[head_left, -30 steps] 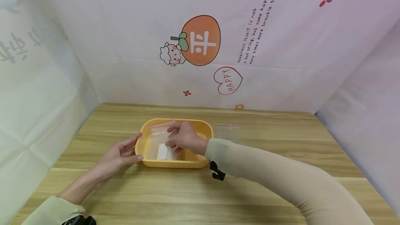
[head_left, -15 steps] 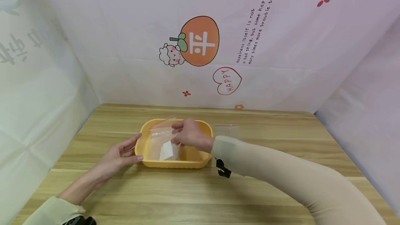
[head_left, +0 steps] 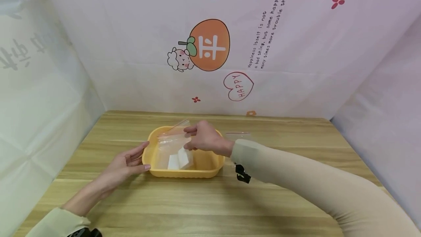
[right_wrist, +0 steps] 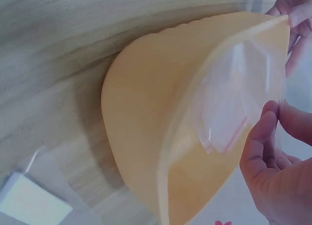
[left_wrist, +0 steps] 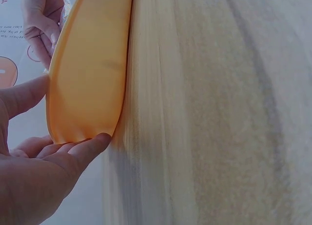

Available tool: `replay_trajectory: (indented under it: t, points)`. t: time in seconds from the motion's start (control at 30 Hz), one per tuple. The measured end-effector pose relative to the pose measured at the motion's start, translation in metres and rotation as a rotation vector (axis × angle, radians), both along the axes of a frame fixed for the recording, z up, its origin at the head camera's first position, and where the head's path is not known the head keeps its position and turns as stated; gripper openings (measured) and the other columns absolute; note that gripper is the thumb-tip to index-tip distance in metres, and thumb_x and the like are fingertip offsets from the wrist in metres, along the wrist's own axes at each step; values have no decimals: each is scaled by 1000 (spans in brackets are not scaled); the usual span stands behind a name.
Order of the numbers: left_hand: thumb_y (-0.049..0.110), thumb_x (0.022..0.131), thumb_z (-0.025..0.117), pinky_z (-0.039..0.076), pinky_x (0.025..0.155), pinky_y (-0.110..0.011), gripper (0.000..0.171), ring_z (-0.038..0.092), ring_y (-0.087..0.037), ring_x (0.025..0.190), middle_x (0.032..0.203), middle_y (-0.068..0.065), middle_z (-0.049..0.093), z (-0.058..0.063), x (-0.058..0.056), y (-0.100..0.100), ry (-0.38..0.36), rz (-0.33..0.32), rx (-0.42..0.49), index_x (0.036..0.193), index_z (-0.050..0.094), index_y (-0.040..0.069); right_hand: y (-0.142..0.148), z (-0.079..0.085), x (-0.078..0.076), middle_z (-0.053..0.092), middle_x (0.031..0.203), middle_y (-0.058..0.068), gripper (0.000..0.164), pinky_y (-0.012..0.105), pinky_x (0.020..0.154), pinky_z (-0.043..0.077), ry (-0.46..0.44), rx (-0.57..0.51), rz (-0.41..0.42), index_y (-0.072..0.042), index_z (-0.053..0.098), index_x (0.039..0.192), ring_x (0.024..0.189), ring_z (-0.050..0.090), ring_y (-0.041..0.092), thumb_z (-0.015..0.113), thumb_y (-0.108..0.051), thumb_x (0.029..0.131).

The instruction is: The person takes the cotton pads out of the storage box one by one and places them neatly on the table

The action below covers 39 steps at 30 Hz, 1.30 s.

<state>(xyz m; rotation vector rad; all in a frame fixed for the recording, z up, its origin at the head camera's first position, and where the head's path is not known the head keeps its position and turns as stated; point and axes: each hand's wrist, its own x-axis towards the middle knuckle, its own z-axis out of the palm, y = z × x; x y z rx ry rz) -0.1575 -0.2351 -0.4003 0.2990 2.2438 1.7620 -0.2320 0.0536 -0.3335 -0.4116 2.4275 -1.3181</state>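
A yellow plastic basin [head_left: 184, 173] stands on the table, and my left hand [head_left: 121, 165] holds its left end between thumb and fingers. Inside lie clear zip bags [head_left: 164, 153] with red-striped seals, overlapping one another, with white flat pieces [head_left: 173, 162] showing through. Over the basin my right hand [head_left: 206, 137] pinches the edge of one clear zip bag [right_wrist: 273, 74] between thumb and fingertips. That bag's upper corner sticks up above the back rim. How many bags lie beneath cannot be made out.
Right of the basin, another clear zip bag [head_left: 238, 134] lies on the wooden table [head_left: 197, 207], partly behind the right sleeve; a white piece [right_wrist: 34, 200] shows inside it in the right wrist view. Printed white cloth [head_left: 148, 65] encloses the back and sides.
My right hand has moved rightward and slightly up, drawing the pinched zip bag's top with it. The white pieces have spread apart in view. My left hand has stayed on the basin.
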Motion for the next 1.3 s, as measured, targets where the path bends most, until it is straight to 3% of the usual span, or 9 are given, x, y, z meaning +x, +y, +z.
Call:
replay_trajectory:
  t: [0.3,0.67,0.9,1.2,1.3]
  points:
    - [10,100,74,47,103,-22,86,32,-46,149,170,-28,16,0,2,2,-5,2,23,167,20,-1,12,18,-3,71,131,17,62,33,70,64,30,-32,-7,4,62,143,70,72,18,85,6,85]
    - [9,99,74,47,103,-22,86,32,-46,149,170,-29,16,-1,-1,2,-7,5,31,166,20,-1,36,43,-5,68,137,17,64,34,73,64,39,-16,-24,2,61,145,77,74,21,85,5,85]
    - [11,100,74,47,103,-22,86,32,-47,149,170,-29,16,-1,2,1,-2,4,16,167,20,0,54,57,-1,68,137,16,64,32,66,62,35,3,-34,0,63,144,73,72,21,86,2,85]
    - [12,100,74,46,105,-25,86,32,-47,149,170,-28,16,0,1,1,-6,2,12,167,21,1,81,68,12,67,140,12,64,32,68,62,76,15,-43,-3,64,144,76,71,23,86,0,84]
    - [13,100,74,45,107,-28,86,31,-47,149,170,-28,15,0,2,1,-6,-3,5,167,21,2,91,68,17,75,116,15,63,31,66,60,81,17,-51,-2,64,144,76,71,24,86,-1,85]
